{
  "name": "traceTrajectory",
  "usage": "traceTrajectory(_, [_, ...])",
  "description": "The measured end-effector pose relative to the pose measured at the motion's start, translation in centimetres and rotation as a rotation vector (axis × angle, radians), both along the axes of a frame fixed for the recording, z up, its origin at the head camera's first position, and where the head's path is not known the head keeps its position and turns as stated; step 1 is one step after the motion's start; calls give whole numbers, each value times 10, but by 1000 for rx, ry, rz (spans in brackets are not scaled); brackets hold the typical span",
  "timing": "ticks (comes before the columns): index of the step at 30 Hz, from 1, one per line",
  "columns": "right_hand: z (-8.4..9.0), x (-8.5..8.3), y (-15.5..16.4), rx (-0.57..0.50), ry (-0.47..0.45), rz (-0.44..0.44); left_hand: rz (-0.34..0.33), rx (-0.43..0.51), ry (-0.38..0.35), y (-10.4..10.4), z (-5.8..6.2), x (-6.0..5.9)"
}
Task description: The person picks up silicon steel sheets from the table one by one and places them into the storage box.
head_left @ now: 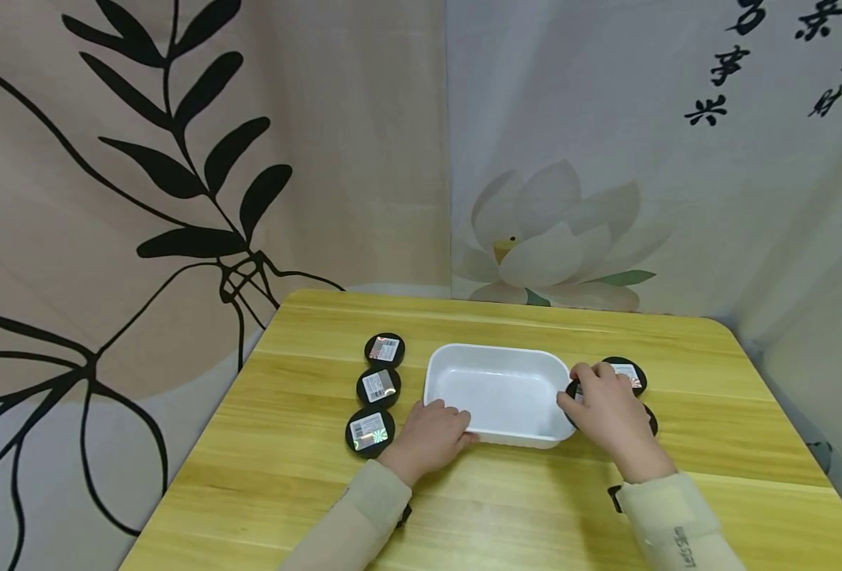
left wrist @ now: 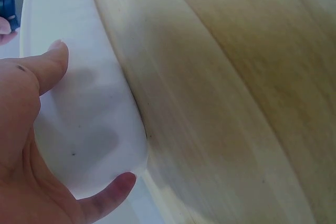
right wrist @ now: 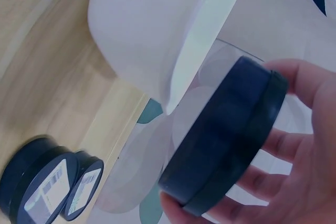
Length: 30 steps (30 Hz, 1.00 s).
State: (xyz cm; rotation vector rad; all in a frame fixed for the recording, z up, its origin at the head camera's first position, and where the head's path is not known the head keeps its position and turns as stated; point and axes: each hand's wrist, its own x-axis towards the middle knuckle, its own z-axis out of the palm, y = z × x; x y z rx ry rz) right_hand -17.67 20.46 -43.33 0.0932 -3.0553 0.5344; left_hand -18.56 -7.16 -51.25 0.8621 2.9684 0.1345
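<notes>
A white rectangular dish (head_left: 499,392) rests on the table between my hands. My left hand (head_left: 430,438) grips its near left corner; in the left wrist view the thumb (left wrist: 52,69) lies on the outer wall, while several fingers are hidden. My right hand (head_left: 612,412) holds a black round flat jar (right wrist: 226,135) just off the dish's right end. The right wrist view shows this jar tilted, its edge between thumb and fingers, apart from the dish. Beside that hand stand two more black jars, one farther back (head_left: 628,373) and one nearer (head_left: 652,420), partly covered by the hand.
Left of the dish, three black jars with white labels stand in a row: back (head_left: 384,349), middle (head_left: 378,387) and front (head_left: 369,433). The wooden table (head_left: 507,507) ends at a patterned curtain (head_left: 364,159) behind it.
</notes>
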Motion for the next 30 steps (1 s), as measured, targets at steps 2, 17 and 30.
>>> traceTrajectory(2, [1,-1,-2,1,3,7,-1,0,-2,0,1,0])
traceTrajectory(17, [-1,-7,-23,36,21,60,-13,22,43,-1,4,4])
traceTrajectory(30, [-2,-15,-36,75,16,126,-3,13,46,1,3,4])
